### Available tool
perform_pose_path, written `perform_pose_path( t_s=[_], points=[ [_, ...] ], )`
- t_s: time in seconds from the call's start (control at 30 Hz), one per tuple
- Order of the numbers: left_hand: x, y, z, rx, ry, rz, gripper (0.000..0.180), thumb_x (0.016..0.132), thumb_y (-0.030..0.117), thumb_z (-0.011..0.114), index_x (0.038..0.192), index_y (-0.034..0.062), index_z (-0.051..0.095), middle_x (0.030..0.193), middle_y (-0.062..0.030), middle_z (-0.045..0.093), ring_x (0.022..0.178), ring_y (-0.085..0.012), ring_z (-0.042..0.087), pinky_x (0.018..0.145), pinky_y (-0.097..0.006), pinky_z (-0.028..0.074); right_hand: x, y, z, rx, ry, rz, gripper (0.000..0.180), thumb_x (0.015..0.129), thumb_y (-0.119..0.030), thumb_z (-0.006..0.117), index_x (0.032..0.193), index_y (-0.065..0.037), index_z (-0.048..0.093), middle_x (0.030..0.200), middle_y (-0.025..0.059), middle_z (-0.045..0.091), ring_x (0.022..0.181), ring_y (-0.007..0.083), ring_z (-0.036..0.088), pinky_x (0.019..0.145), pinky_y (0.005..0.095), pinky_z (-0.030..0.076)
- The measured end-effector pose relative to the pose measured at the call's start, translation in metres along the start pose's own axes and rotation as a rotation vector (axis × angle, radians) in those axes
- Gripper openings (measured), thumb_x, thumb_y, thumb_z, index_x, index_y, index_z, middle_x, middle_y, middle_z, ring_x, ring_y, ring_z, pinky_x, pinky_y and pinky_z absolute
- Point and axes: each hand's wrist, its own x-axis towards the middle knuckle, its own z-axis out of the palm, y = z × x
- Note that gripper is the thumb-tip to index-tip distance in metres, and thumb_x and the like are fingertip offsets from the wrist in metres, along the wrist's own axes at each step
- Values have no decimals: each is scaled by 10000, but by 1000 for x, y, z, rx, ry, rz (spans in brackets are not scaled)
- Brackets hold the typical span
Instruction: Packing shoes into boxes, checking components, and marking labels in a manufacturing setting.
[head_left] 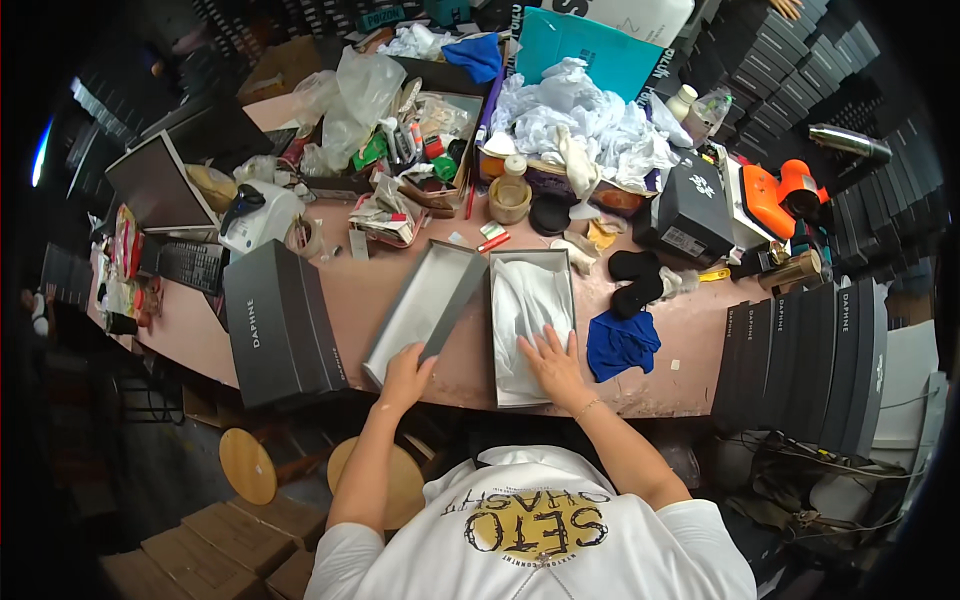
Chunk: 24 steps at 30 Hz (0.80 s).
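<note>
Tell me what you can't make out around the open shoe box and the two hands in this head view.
- Contents of the open box: white tissue paper covers them, and the right hand presses on it.
- Left hand grip on the box lid: the fingers curl over the near end, so their tips are hidden.
- Items in the cluttered tray: too small and overlapped to tell apart.
- Stacked boxes at right: bent and dark toward the fisheye rim.

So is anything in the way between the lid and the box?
Nothing visible. The left hand holds the lid right beside the open box. The right hand rests on the white paper inside.
</note>
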Motion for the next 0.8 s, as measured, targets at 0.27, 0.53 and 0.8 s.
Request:
perform_pose_path(
  t_s=[0.27, 0.53, 0.8],
  points=[
    [-14, 117, -43, -1245, -135, -62, 299, 902, 127, 646, 1143, -31, 567, 1060, -42, 630, 954, -96, 568, 857, -247, 457, 12, 0, 22, -50, -14, 29, 490, 894, -134, 472, 1379, -95, 420, 1120, 84, 610, 1296, 288, 404, 1085, 628, 148],
    [23, 122, 48, -1394, -291, -246, 486, 913, 289, 624, 1248, -30, 474, 1141, -97, 602, 1060, -183, 570, 949, -284, 424, -34, 41, -62, 1558, 315, 461, 525, 964, -302, 516, 1392, -26, 387, 1353, 138, 487, 1234, 234, 459, 1040, 346, 342],
    [17, 51, 103, -758, -136, -374, 632, 934, 380, 554, 1331, -89, 406, 1372, -263, 410, 1267, -323, 416, 1029, -387, 354, -7, 25, -33, 824, 122, 537, 505, 873, -341, 614, 1255, -18, 539, 1066, 262, 632, 971, 360, 619, 835, 399, 474]
  ],
)
